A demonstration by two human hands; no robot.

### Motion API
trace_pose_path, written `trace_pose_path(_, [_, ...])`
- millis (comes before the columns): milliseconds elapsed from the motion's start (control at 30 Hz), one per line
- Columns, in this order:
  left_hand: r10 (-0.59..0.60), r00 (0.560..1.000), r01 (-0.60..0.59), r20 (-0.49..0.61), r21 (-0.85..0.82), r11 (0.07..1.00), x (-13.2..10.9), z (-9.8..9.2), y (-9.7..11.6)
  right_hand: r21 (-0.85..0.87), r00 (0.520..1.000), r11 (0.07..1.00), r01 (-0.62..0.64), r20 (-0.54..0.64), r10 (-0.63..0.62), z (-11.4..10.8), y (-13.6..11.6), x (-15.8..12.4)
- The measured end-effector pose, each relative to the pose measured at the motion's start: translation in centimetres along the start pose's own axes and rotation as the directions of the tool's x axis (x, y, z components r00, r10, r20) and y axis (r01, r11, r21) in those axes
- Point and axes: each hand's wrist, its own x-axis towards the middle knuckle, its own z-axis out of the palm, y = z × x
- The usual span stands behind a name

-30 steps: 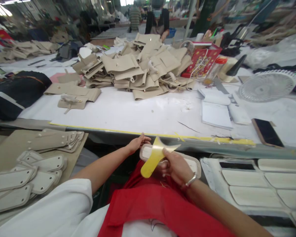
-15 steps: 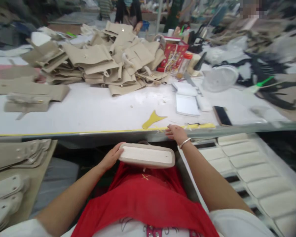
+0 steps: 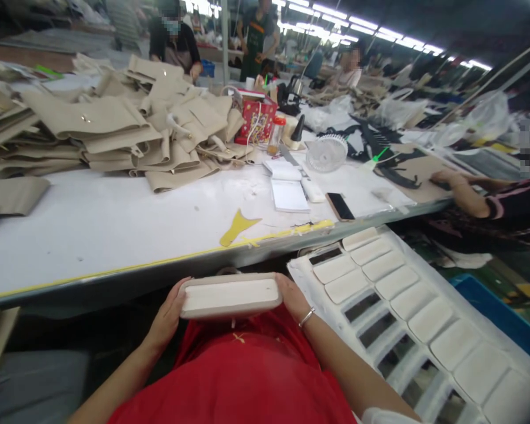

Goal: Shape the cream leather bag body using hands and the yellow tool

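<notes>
Both hands hold one pale flat piece (image 3: pixel 230 295) level over the red apron (image 3: pixel 247 371), just below the table (image 3: pixel 115 224) edge. The left hand (image 3: pixel 168 321) grips its left end, thumb on top and fingers under it. The right hand (image 3: pixel 292 297) closes on the right end, a bracelet (image 3: pixel 306 317) on the wrist. Both forearms come in from the bottom corners, bent inward. The fingers under the piece are hidden. On the table lies a yellow tool (image 3: pixel 236 227), well apart from the hands. At the right, a rack (image 3: pixel 393 306) of similar pieces is cut off by the frame.
</notes>
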Motion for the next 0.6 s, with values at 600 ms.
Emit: trace_pose_path(600, [0.199, 0.766, -0.63, 0.611, 0.655, 0.416, 3.5, 0.0, 6.3, -0.764, 0.847, 0.467, 0.446, 0.529, 0.056, -1.6, -5.9, 1.6])
